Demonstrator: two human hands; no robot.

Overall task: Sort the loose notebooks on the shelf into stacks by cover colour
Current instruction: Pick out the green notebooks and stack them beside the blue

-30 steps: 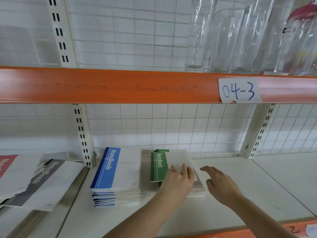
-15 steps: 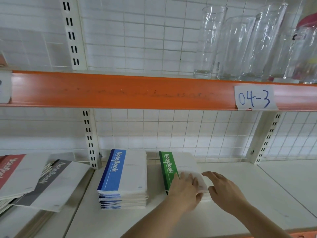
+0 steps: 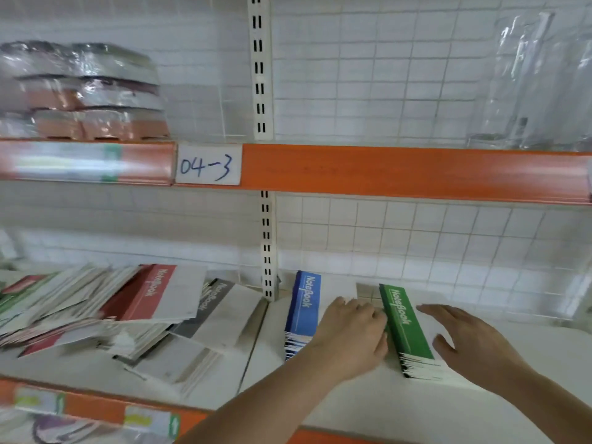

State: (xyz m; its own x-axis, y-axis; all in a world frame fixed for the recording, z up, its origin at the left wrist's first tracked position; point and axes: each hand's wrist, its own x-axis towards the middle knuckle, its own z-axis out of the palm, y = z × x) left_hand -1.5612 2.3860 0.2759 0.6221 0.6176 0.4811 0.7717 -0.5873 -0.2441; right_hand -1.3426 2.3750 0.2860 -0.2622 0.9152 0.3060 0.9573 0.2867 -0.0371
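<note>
Your left hand [image 3: 355, 334] and right hand [image 3: 474, 344], fingers spread and holding nothing, bracket the green notebook stack [image 3: 405, 328], apparently squaring it; unsorted notebooks [image 3: 128, 315] sprawl at nine o'clock.

A shop or stockroom – orange-edged shelving [image 3: 400, 171], a handwritten "04-3" label [image 3: 208, 165], stacked wrapped goods [image 3: 86, 91]

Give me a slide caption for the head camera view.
Both hands, left and right, flank the green notebook stack beside the blue stack; unsorted notebooks lie left.
</note>
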